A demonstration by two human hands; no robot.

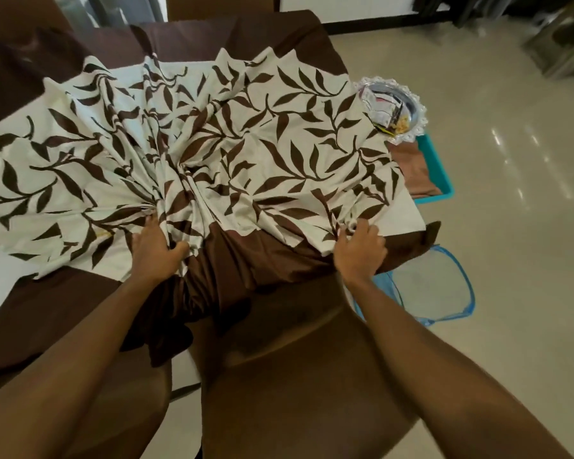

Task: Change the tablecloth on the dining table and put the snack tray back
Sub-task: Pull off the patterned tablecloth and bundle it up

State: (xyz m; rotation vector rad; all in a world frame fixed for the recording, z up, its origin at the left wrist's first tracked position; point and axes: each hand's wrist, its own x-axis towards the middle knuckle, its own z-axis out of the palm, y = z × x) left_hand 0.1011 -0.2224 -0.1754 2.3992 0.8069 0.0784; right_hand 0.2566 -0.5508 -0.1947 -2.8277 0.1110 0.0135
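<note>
Floor [511, 226]: pale tiles lay open right of the table.
Table [401, 213]: a white corner showed bare at the near right.
Cloth [246, 144]: leaf-printed, bunched across the top, brown border spilling toward the chair [295, 359].
Left hand [156, 250]: gripped gathered folds.
Right hand [360, 248]: pinched the cloth near that corner.
Tray [411, 107]: beyond the right edge, partly under cloth.

No word, number or brand can be read from here. The packets [378, 104] in the snack tray [420, 114] carry some print, but it is too small and blurred to read. The tablecloth [279, 144] shows only a leaf pattern.
</note>
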